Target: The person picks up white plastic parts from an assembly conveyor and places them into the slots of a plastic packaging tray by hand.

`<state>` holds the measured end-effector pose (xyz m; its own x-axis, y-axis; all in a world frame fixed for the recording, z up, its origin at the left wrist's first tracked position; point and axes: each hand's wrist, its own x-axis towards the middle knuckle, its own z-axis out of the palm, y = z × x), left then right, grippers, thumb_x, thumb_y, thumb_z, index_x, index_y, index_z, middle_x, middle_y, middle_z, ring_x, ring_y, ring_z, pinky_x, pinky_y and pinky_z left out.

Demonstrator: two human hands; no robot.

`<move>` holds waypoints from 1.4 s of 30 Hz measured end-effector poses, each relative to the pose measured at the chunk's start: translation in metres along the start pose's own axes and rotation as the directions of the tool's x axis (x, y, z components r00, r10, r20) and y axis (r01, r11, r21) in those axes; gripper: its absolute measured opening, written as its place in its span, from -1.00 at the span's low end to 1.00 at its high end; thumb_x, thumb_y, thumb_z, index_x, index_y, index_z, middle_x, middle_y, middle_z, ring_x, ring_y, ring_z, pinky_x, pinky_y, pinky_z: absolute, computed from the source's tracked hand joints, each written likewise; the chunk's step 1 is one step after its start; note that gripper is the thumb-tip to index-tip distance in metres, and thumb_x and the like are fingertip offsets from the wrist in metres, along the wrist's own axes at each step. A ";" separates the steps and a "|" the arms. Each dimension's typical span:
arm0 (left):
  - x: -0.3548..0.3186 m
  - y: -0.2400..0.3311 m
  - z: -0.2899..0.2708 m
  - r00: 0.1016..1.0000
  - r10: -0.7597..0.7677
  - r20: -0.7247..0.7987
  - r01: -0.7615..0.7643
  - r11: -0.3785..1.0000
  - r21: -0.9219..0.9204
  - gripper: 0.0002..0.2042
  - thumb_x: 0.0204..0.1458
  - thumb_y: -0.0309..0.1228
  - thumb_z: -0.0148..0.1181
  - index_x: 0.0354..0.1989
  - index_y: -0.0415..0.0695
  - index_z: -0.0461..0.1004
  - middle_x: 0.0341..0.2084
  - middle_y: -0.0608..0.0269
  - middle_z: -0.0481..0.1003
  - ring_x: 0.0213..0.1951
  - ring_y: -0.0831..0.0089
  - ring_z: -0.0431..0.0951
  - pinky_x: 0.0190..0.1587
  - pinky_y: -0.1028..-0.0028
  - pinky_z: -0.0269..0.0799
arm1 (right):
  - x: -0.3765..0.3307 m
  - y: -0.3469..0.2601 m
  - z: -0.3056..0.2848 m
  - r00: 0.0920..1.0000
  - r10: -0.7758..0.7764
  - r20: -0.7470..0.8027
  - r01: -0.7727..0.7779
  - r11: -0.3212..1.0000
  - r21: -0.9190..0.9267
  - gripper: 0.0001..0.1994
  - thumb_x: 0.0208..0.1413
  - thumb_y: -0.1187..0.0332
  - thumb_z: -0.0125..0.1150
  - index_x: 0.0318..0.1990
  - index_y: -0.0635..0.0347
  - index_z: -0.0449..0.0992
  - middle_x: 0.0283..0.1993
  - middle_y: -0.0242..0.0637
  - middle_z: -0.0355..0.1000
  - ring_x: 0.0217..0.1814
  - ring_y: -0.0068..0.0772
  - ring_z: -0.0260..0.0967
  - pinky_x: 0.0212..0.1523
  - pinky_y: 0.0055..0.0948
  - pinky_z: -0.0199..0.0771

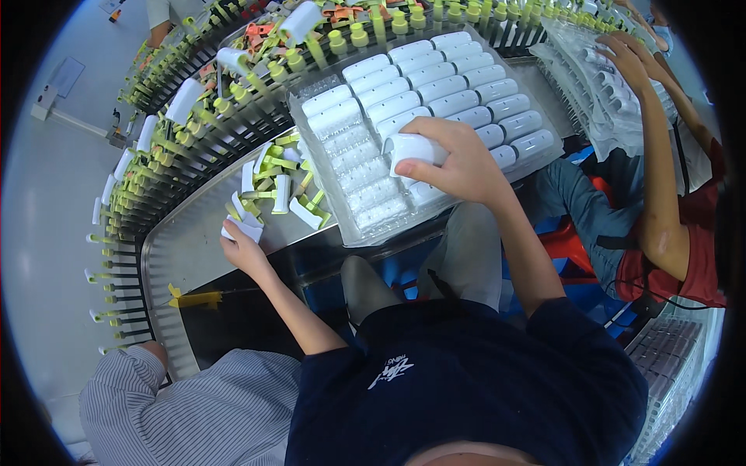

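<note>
Closed around a white plastic shell, my right hand hovers over a clear plastic tray. Rows of white rounded shells fill much of that tray, while several pockets on its left side hold none. Down at the left, my left hand pinches a white piece beside a loose pile of white parts with yellow-green holders on the metal table. Part of the left hand's piece is hidden by the fingers.
A curved conveyor with upright yellow-green pegs runs round the left and back. On the right, a co-worker's hands rest on stacked clear trays. Another person in a striped shirt sits at the lower left. Yellow tape marks the table.
</note>
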<state>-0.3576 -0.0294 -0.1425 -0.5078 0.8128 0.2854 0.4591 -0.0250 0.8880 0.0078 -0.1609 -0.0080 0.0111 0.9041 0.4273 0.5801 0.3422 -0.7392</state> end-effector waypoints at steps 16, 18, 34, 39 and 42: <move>-0.080 0.016 0.004 0.981 0.114 0.155 -0.107 0.993 -0.054 -0.60 0.28 -0.23 0.05 0.09 -0.34 0.41 -0.26 0.04 0.54 -0.26 0.47 0.48 -0.14 0.42 0.41 | -0.004 -0.003 -0.002 1.000 0.006 0.001 -0.006 0.999 -0.046 -0.53 0.00 -0.02 0.33 -0.26 0.30 0.56 -0.34 -0.08 0.52 -0.33 -0.13 0.48 -0.28 -0.33 0.42; -0.086 0.020 -0.002 0.985 0.069 0.157 -0.047 0.990 -0.136 -0.62 0.29 -0.22 0.04 0.05 -0.34 0.43 -0.25 0.05 0.54 -0.27 0.47 0.49 -0.15 0.43 0.42 | -0.005 -0.002 0.000 1.000 -0.028 -0.005 0.027 0.999 -0.035 -0.51 -0.01 -0.02 0.34 -0.22 0.31 0.56 -0.32 -0.07 0.52 -0.31 -0.14 0.48 -0.26 -0.35 0.44; -0.021 -0.015 -0.009 0.966 0.145 0.212 -0.157 0.987 0.041 -0.59 0.31 -0.14 -0.05 -0.06 -0.34 0.40 -0.23 -0.05 0.53 -0.19 0.26 0.54 -0.11 0.34 0.42 | -0.005 -0.003 -0.001 0.999 0.027 0.019 -0.027 1.000 -0.012 -0.63 -0.01 0.18 0.34 -0.18 0.32 0.51 -0.30 -0.14 0.50 -0.28 -0.26 0.46 -0.18 -0.41 0.40; -0.047 -0.005 -0.001 0.990 0.083 0.111 -0.080 0.996 -0.031 -0.54 0.31 -0.11 -0.05 -0.02 -0.37 0.42 -0.21 -0.05 0.52 -0.19 0.27 0.52 -0.07 0.33 0.41 | -0.003 0.000 0.001 1.000 -0.008 -0.020 0.008 0.999 -0.046 -0.52 0.01 -0.04 0.30 -0.24 0.30 0.56 -0.35 -0.07 0.52 -0.34 -0.14 0.47 -0.29 -0.35 0.42; -0.051 -0.002 -0.006 0.984 0.103 0.145 -0.110 0.993 0.039 -0.52 0.31 -0.11 -0.05 0.08 -0.36 0.40 -0.16 -0.07 0.53 -0.17 0.26 0.52 -0.05 0.35 0.40 | -0.003 0.001 0.002 1.000 -0.012 0.002 0.012 0.999 -0.032 -0.52 0.01 -0.04 0.30 -0.25 0.29 0.56 -0.36 -0.07 0.51 -0.34 -0.12 0.47 -0.28 -0.34 0.41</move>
<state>-0.3371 -0.0745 -0.1567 -0.3463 0.8818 0.3202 0.5400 -0.0917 0.8366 0.0072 -0.1631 -0.0112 0.0022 0.9006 0.4347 0.6063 0.3445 -0.7168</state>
